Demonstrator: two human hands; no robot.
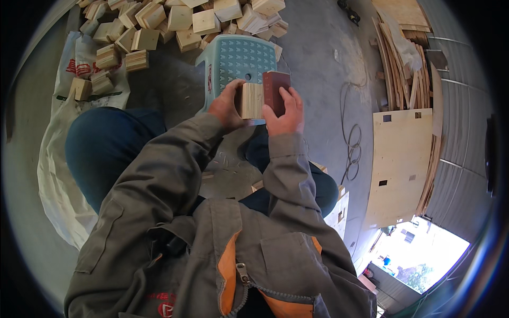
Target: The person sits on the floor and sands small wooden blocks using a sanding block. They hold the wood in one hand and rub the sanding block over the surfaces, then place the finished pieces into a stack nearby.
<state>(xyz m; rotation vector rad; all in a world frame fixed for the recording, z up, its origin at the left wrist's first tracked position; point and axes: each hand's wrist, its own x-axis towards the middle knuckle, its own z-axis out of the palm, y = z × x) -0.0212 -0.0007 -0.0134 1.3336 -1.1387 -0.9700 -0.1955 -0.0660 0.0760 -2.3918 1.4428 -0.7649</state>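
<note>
Over the pale blue-green plastic stool (238, 55), my left hand (227, 108) grips a pale stack of square wooden pieces (253, 100), with layered edges facing up. My right hand (286, 113) is closed around a flat reddish-brown block (274, 89), which looks like a sanding block. It is held upright against or very near the right side of the stack; whether they touch I cannot tell. The thumb lies across its near end and the fingers along its right side. My left palm hides the stack's left side.
Beyond the stool lies a heap of square wooden blocks (180, 18). Several more sit on a white woven sack (63, 153) at the left. At the right, plywood sheets (400, 159) lean beside wood strips, and a thin looped cable (352, 146) lies on the grey floor.
</note>
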